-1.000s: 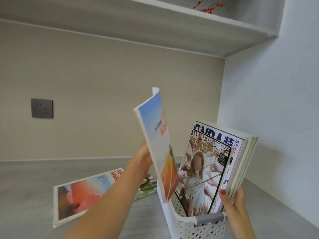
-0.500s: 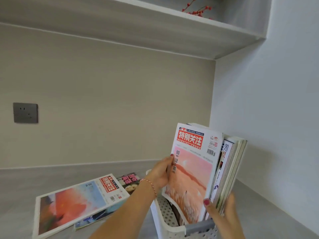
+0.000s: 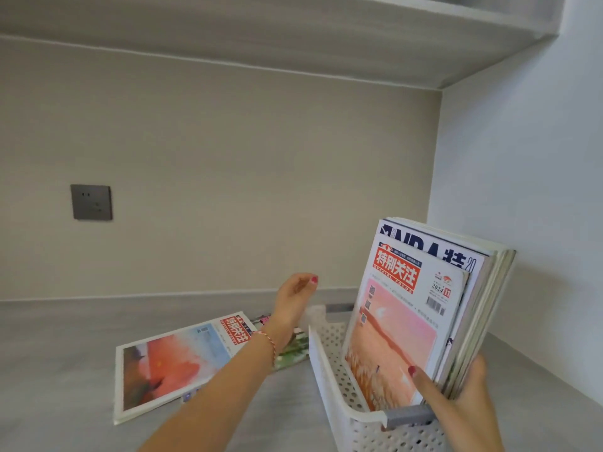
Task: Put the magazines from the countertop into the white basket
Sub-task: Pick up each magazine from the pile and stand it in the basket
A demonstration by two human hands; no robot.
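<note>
- The magazines stand upright in the white basket, leaning toward the right wall, which leaves an open gap inside the basket on their left.
- The basket sits on the grey countertop near the corner where the right wall meets the back wall; its grey handle faces the camera.
- The front magazine has a pink cover with a red title block; a taller one behind shows large dark letters.
- Two more magazines lie flat on the countertop left of the basket, one over the other, with bare counter around them.
- The right hand grasps the standing stack at its lower right edge, thumb across the pink cover.
- The left hand is empty, fingers loosely curled, above the flat magazines.
- Half a second earlier the left hand held the pink magazine's left edge; it has since let go and drawn back leftward.
</note>
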